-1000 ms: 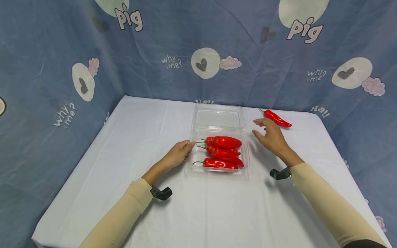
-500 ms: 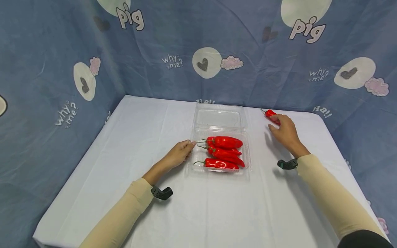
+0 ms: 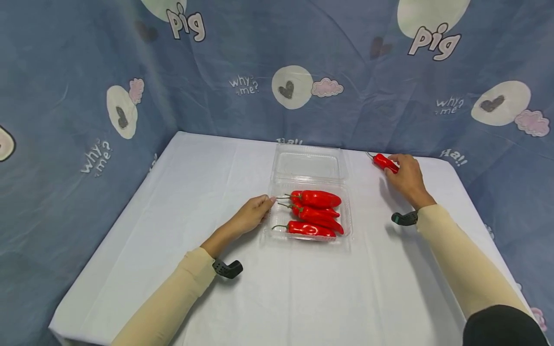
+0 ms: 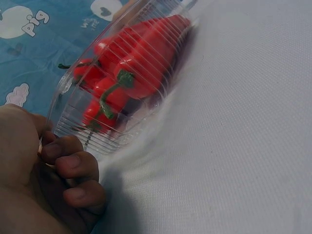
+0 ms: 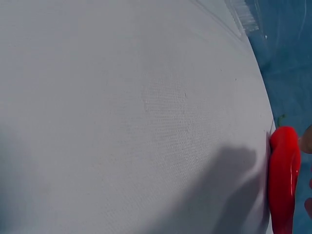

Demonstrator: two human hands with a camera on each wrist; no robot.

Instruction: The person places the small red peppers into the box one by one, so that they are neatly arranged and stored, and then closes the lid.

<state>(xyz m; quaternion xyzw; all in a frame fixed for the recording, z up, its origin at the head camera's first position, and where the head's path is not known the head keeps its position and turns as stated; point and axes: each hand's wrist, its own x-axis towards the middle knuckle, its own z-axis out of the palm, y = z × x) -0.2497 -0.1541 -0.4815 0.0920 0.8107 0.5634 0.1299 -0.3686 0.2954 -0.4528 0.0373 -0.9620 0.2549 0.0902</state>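
Observation:
My left hand [image 3: 250,215] pinches the left rim of a clear plastic clamshell container [image 3: 347,211]. In the left wrist view its fingers [image 4: 78,165] curl by the container's corner. Several red chili peppers [image 3: 320,198] with green stems lie in the base, stems mostly to the left. At the back right of the table, my right hand [image 3: 409,178] has thumb and fingers around another red chili pepper [image 3: 381,162], covering its tip end. That pepper [image 5: 282,178] rests along the right side of the right wrist view, with only fingertips showing beside it.
The container's transparent lid [image 3: 310,161] is folded back flat toward the rear edge. A white cloth covers the table [image 3: 320,293]. Behind the table and at its sides hangs a blue printed curtain [image 3: 225,105].
My right hand has moved right and back, from beside the container to the lone chili pepper, and its fingers have closed around it. The left hand keeps its hold on the rim.

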